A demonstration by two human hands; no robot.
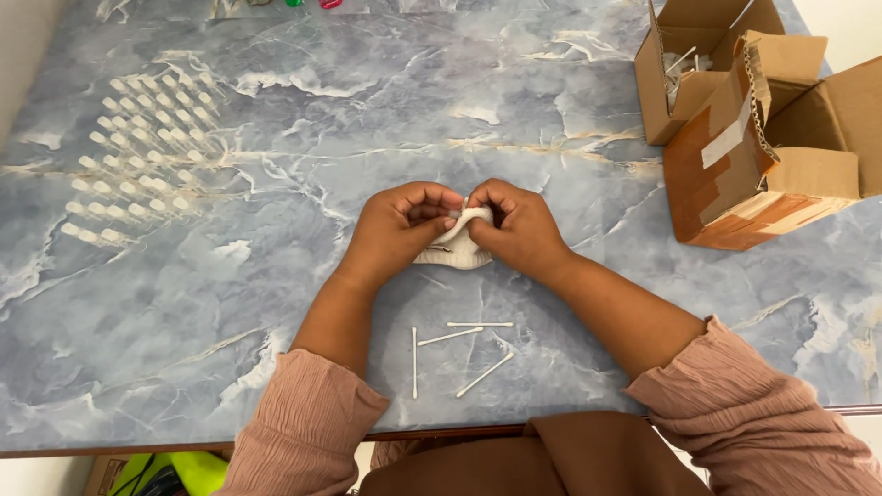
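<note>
Where the view begins: at the left of the marble-patterned worktop (138,303), with nothing on it but light.
Light patch: rows of pale dashes (138,156) lie across the upper left of the worktop; they look like light or a reflection, though I cannot tell for sure.
Left hand (400,225): curled, its fingertips pressed against the left edge of a small white pad (457,250), thumb tucked under.
Pad: soft, pale, lumpy, held between both hands just above the worktop near its middle; whether its lower edge touches the surface I cannot tell.
Handling of pad: it looks very light and limp, likely cotton, so it should squash and tear with little force; a gentle pinch at the upper rim, where both sets of fingertips meet, seems the right hold.
Right hand (524,225): also curled, pinching the pad's top right edge, knuckles touching or nearly touching the left hand's.
Swabs (459,349): four thin white sticks lie loose on the worktop just below the hands, between the forearms; light, stiff, easy to roll.
Sleeves (735,395): pinkish crinkled cloth covers both forearms at the near edge.
Boxes (763,138): open brown cardboard boxes at the far right, well apart from the hands, one with thin white sticks inside.
</note>
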